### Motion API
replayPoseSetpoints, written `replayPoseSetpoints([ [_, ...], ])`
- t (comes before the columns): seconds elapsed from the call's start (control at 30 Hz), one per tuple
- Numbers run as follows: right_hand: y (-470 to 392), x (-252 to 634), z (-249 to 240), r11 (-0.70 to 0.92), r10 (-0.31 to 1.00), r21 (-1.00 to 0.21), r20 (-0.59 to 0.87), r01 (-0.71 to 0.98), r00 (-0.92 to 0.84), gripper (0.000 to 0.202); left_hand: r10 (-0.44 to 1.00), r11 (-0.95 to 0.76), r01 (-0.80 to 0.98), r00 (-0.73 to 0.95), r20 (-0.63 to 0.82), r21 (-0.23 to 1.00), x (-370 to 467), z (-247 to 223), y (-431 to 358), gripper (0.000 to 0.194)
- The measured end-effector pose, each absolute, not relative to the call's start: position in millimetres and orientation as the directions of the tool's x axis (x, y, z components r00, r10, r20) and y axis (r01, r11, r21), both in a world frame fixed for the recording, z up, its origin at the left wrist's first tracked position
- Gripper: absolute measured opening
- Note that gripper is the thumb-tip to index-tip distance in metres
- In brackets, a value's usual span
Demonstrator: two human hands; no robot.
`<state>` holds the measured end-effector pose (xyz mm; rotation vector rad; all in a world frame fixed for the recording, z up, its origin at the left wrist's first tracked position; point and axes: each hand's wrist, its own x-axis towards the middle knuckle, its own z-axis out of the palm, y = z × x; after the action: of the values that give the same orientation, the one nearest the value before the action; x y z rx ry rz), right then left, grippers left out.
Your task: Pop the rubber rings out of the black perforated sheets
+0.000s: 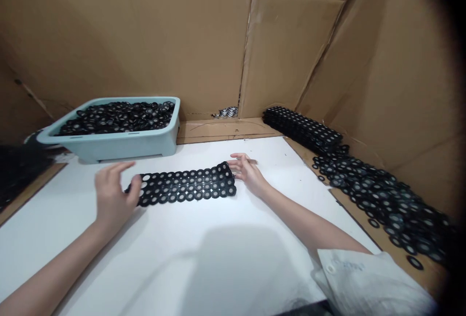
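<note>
On the white tabletop lies a black sheet of joined rings (187,186), in rows, most with greyish centres. A couple of centres at its far left corner look white. At the left end is my left hand (115,192), thumb over the sheet's edge and the other fingers spread away from it; it is slightly blurred. Beside the opposite end is my right hand (249,173), fingers stretched out and apart, their tips close to or touching the sheet's corner. No object shows clearly inside either hand.
A pale blue tub (124,143) full of loose black rings stands at the back left. Along the right lie stacked ring sheets (302,129) and a long heap of black rings (382,194). Cardboard walls (189,39) enclose the white table (163,257).
</note>
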<state>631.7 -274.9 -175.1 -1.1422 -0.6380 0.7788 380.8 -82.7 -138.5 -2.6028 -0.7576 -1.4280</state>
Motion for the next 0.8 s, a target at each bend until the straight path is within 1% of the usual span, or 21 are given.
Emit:
replayPoseSetpoints([
  [0.07, -274.7, 630.7, -173.3, 0.216, 0.811, -0.946, 0.035, -0.242, 0.584, 0.041, 0.312, -0.936, 0.326, 0.598, 0.738, 0.132, 398.7, -138.7, -99.9, 0.026],
  [0.13, -274.8, 629.9, -171.6, 0.219, 0.814, -0.938, 0.024, -0.27, 0.58, 0.043, 0.246, -0.969, 0.189, 0.745, 0.62, 0.158, 425.3, -141.3, -119.8, 0.034],
  [0.2, -275.0, 629.0, -170.5, 0.233, 0.82, -0.929, 0.028, -0.288, 0.572, 0.043, 0.231, -0.962, 0.114, 0.823, 0.519, 0.247, 457.1, -146.3, -136.2, 0.047],
  [0.27, -275.1, 627.9, -170.4, 0.243, 0.826, -0.921, 0.032, -0.304, 0.562, 0.043, 0.242, -0.921, 0.075, 0.879, 0.411, 0.381, 487.7, -151.4, -145.4, 0.056],
  [0.33, -274.7, 626.8, -171.4, 0.237, 0.827, -0.923, 0.028, -0.303, 0.562, 0.043, 0.215, -0.861, 0.039, 0.931, 0.294, 0.508, 510.8, -154.6, -147.7, 0.056],
  [0.37, -274.4, 626.4, -172.0, 0.233, 0.823, -0.926, 0.026, -0.296, 0.567, 0.043, 0.196, -0.837, 0.026, 0.947, 0.255, 0.546, 518.3, -155.0, -147.2, 0.052],
  [0.43, -274.0, 625.7, -173.3, 0.233, 0.811, -0.933, 0.031, -0.273, 0.584, 0.04, 0.177, -0.814, 0.016, 0.959, 0.221, 0.581, 524.9, -153.4, -144.8, 0.042],
  [0.53, -274.8, 626.0, -174.1, 0.275, 0.791, -0.933, 0.083, -0.231, 0.606, 0.029, 0.23, -0.803, 0.062, 0.95, 0.212, 0.593, 521.0, -146.7, -142.1, 0.031],
  [0.63, -277.9, 627.5, -172.6, 0.314, 0.746, -0.934, 0.13, -0.172, 0.653, 0.023, 0.29, -0.753, 0.118, 0.943, 0.166, 0.648, 514.9, -139.2, -142.6, 0.026],
  [0.73, -281.3, 628.0, -168.3, 0.346, 0.683, -0.934, 0.183, -0.093, 0.707, 0.019, 0.311, -0.679, 0.156, 0.946, 0.089, 0.717, 513.7, -135.0, -143.9, 0.023],
  [0.8, -283.0, 626.1, -164.8, 0.367, 0.672, -0.929, 0.225, -0.054, 0.706, 0.012, 0.325, -0.658, 0.178, 0.944, 0.063, 0.732, 514.2, -134.5, -143.6, 0.023],
])
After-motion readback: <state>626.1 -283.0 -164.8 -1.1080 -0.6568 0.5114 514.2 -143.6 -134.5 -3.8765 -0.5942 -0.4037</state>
